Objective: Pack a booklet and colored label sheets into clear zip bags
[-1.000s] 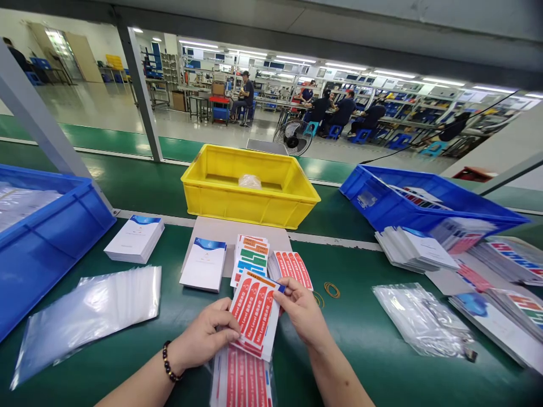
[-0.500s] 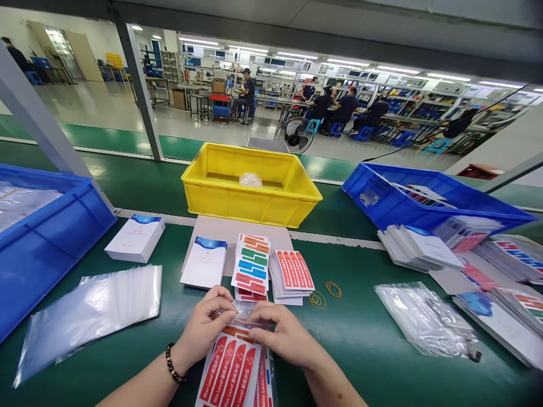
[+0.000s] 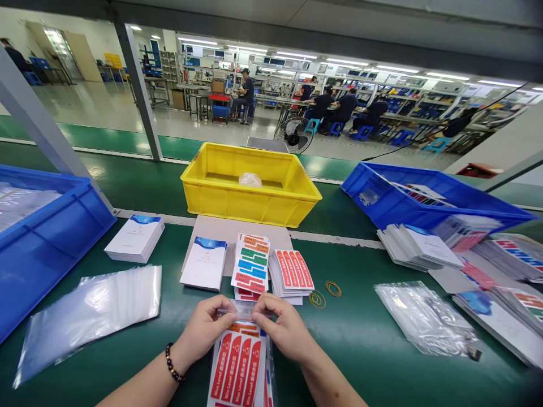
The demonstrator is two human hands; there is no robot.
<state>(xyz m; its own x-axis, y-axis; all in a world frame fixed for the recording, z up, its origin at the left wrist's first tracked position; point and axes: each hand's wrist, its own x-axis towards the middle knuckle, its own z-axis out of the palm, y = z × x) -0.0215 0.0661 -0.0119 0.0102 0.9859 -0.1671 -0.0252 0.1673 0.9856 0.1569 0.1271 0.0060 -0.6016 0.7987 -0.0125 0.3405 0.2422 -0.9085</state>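
A clear plastic bag (image 3: 244, 310) lies in front of me with sticker sheets (image 3: 236, 367) inside, the top one printed with red labels. My left hand (image 3: 208, 322) pinches the left side of the bag's top edge between thumb and fingers. On the right side of that edge, my right hand (image 3: 283, 325) grips the film the same way. Just beyond my hands are a white booklet stack (image 3: 203, 264), a stack of multicoloured sticker sheets (image 3: 251, 264) and a stack of red sticker sheets (image 3: 292, 274).
Clear bags (image 3: 97, 314) and more booklets (image 3: 134, 237) lie left, near a blue bin (image 3: 55, 249). A yellow bin (image 3: 250, 206) stands ahead. Rubber bands (image 3: 333, 289), plastic bags (image 3: 424, 319) and another blue bin (image 3: 424, 203) are right. People sit working far behind.
My right hand has shifted slightly, its fingers now curled to pinch the bag's edge. My left hand sits slightly lower, and the bag with its sheets is straighter.
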